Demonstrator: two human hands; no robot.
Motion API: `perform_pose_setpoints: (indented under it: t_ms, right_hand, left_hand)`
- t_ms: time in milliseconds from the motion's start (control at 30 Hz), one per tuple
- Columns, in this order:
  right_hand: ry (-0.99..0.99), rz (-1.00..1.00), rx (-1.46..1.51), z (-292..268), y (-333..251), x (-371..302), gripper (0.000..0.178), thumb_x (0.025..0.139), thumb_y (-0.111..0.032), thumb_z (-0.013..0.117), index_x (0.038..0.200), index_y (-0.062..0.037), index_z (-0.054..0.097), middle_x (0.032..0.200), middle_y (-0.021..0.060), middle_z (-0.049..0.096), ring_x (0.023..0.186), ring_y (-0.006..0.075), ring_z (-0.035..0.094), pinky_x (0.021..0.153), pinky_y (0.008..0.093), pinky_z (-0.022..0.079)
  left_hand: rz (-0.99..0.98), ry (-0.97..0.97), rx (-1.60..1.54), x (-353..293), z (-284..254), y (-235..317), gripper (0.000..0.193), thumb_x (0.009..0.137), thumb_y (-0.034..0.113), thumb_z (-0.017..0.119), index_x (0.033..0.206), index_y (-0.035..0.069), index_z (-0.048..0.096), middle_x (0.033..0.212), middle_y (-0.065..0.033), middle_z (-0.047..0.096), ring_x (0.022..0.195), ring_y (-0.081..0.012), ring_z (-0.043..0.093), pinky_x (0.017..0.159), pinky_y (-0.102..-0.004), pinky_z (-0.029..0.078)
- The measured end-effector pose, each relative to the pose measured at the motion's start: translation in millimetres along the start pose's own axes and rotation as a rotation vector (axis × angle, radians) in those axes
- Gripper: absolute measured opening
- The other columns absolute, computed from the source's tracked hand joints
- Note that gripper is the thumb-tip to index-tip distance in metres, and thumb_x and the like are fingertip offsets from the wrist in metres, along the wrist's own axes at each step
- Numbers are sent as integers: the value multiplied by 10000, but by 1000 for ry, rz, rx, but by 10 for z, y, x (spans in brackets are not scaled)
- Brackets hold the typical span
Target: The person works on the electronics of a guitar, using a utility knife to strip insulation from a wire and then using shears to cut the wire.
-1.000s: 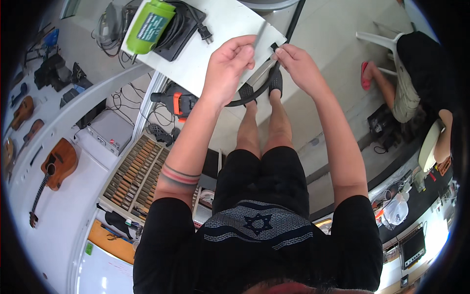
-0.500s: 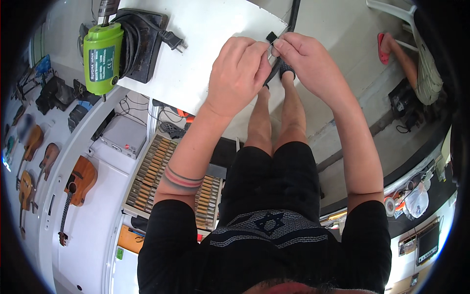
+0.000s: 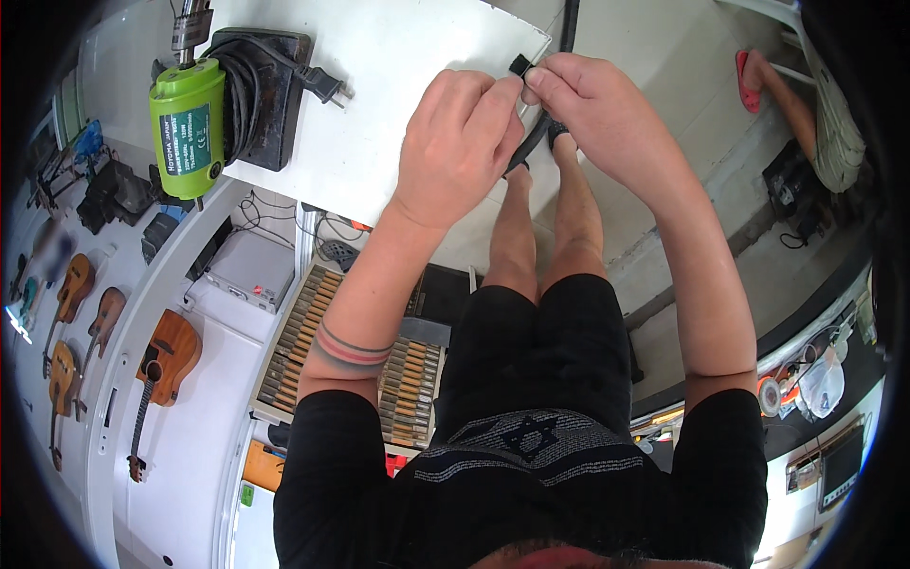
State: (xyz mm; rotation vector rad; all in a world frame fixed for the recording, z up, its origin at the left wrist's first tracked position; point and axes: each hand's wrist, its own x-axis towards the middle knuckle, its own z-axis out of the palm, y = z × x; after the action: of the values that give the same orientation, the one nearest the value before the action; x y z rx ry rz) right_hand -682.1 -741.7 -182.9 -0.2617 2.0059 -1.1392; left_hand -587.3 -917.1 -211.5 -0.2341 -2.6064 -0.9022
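Above the front right corner of the white tabletop (image 3: 408,43), my two hands meet fingertip to fingertip. A small piece with a square black tip (image 3: 519,64), perhaps bristles, sticks out from between them. My right hand (image 3: 602,109) pinches it between thumb and forefinger. My left hand (image 3: 450,142) is closed with its fingers curled and their tips against the same spot; what it grips is hidden behind the fingers.
At left on the table are a green rotary power tool (image 3: 190,133), a black block (image 3: 284,114) and a coiled cord with a plug (image 3: 325,83). Below sits a drawer of wooden-handled tools (image 3: 313,332). Guitars (image 3: 169,356) are at left. Another person's leg (image 3: 794,114) shows at right.
The view has shifted slightly, so the power tool sits lower and further left. My hands stay together; the black tip shows slightly more to the left.
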Motion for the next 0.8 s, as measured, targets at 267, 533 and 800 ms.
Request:
perform_pose_setpoints:
  t_ms: [267,533,800]
  right_hand:
    - [-48,84,-29,-77,-140,0,378,1070,-251,560,1093,70,759,836,216,732,754,337,698,772,435,564]
    - [15,-22,-88,-5,15,32,382,1068,-253,545,1048,69,750,849,237,733,766,378,717,761,460,568]
    - [60,-75,-66,47,78,37,378,1076,-251,537,1028,60,747,863,249,733,804,413,719,785,480,570]
  left_hand:
    - [-10,-78,44,49,-50,50,414,781,-50,795,1177,62,751,896,-68,646,824,-257,648,716,-379,558]
    - [-16,-139,72,65,-47,75,373,771,-60,777,1126,53,755,874,-57,634,825,-251,632,722,-375,553]
    - [-14,-140,86,110,-65,105,344,804,-60,777,1134,32,734,863,-69,637,808,-264,628,714,-384,546]
